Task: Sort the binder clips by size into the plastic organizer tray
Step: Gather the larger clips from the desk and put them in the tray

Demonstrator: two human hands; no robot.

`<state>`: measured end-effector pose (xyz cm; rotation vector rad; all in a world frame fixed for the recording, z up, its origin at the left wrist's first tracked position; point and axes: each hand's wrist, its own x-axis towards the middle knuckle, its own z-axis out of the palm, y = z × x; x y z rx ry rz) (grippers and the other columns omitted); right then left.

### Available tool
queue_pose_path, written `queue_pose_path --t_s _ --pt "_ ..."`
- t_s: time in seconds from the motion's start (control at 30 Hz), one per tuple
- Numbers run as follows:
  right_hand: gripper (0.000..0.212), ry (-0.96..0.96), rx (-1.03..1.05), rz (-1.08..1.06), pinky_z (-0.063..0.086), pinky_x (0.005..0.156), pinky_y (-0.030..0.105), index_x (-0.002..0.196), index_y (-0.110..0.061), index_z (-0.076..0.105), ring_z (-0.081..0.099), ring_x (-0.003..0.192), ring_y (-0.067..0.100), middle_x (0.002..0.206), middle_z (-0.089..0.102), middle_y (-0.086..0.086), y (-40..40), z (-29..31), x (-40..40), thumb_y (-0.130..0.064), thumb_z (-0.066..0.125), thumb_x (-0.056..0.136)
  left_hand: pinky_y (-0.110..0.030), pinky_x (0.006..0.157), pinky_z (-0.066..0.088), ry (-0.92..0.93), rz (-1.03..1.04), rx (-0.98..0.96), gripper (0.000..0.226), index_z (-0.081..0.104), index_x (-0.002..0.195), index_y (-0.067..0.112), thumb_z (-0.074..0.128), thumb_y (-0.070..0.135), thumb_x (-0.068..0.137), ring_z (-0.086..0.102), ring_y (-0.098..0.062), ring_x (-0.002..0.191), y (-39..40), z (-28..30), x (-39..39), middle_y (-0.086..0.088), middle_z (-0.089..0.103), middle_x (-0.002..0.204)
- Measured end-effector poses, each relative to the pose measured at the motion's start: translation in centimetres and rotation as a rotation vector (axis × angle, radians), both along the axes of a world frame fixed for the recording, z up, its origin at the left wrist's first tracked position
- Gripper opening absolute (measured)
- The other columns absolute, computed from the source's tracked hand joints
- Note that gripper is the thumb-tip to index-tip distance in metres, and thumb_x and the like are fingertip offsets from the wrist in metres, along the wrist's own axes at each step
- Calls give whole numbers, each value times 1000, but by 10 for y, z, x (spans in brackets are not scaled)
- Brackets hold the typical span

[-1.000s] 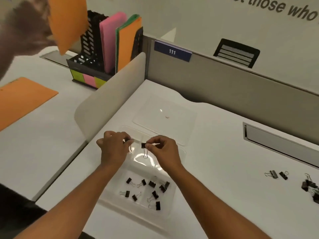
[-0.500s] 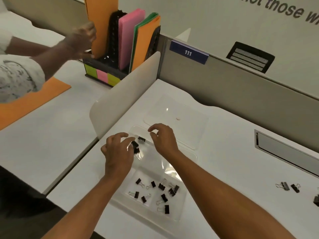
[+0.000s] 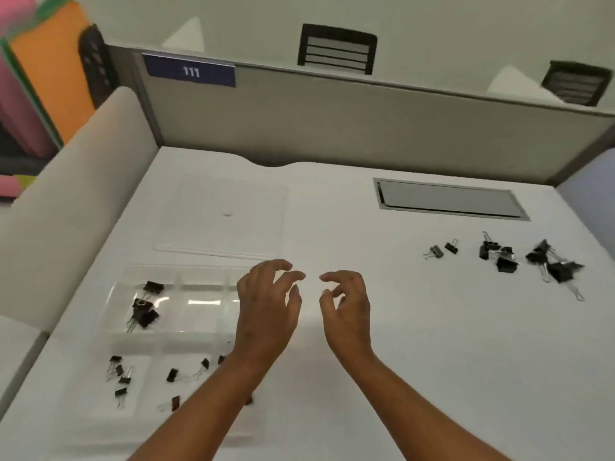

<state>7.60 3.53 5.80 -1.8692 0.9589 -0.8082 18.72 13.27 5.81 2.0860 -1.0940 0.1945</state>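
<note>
Both hands have left the tray's far compartment and now hover side by side to its right; the left hand (image 3: pixel 266 304) and right hand (image 3: pixel 346 306) hold nothing, fingers loosely curled and apart. Nearest, small binder clips (image 3: pixel 121 377) lie in the clear organizer tray (image 3: pixel 203 299), partly hidden by the left forearm. Medium clips (image 3: pixel 144 307) fill its far-left compartment. Unsorted clips (image 3: pixel 499 256), blurred, lie far right on the desk (image 3: pixel 432 344).
</note>
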Motion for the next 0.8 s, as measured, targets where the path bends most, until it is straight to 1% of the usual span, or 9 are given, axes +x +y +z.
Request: queue_pose_path --t_s 0.17,0.27,0.37,0.47,0.53,0.6,0.7,0.77,0.8 --pt "36 20 -21 -167 45 75 8 110 -30 69 62 97 8 118 57 -13 -73 -4 -71 2 62 93 -38 103 48 13 -268 64 33 70 119 24 75 10 90 58 -20 125 -90 -9 -62 2 62 128" --pt "35 44 -57 -218 47 76 13 112 -30 68 60 100 6 118 54 -15 -122 -11 -109 -1 61 94 -37 101 53 20 -392 131 34 68 125 22 74 14 92 59 -21 126 -142 -17 -97 -1 62 133" --pt "35 95 -87 -242 49 77 20 114 -29 67 58 101 5 118 52 -15 -170 -24 -144 -1 61 94 -36 100 53 1 -467 211 38 63 133 23 71 20 95 58 -23 128 -190 -30 -126 -2 60 138" --pt "37 199 -168 -200 53 83 28 119 -26 65 57 108 10 122 51 -11 -218 -42 -169 0 59 94 -37 102 51 -9 -483 299 44 56 141 24 66 25 98 55 -24 132 -236 -45 -146 -3 54 147" --pt "42 298 -249 -134 54 87 29 124 -23 64 54 115 14 127 50 -6 -247 -55 -179 3 59 92 -38 105 49 18 -470 355 47 51 147 24 61 28 101 52 -24 135 -265 -54 -154 -3 47 154" --pt "48 346 -309 -76 54 94 30 131 -20 62 52 122 18 137 50 1 -275 -68 -183 7 60 90 -38 111 45 60 -445 388 49 47 151 24 59 30 103 48 -25 140 -292 -61 -158 -4 42 159" --pt "55 415 -376 -8 49 110 34 142 -20 55 46 139 25 153 44 9 -314 -82 -179 2 65 93 -40 119 39 77 -381 406 54 43 155 23 58 33 104 42 -27 147 -327 -71 -158 -5 38 164" --pt "64 479 -452 35 45 115 39 150 -24 48 41 145 29 160 39 10 -337 -92 -174 -4 70 94 -42 124 32 57 -342 388 57 40 157 22 57 37 105 34 -28 153 -347 -77 -156 -6 33 167" --pt "68 503 -478 50 42 117 40 154 -26 43 38 147 30 164 35 9 -347 -96 -171 -8 71 95 -43 127 27 34 -330 386 59 37 160 22 53 40 106 28 -27 157 -355 -81 -154 -6 29 170"
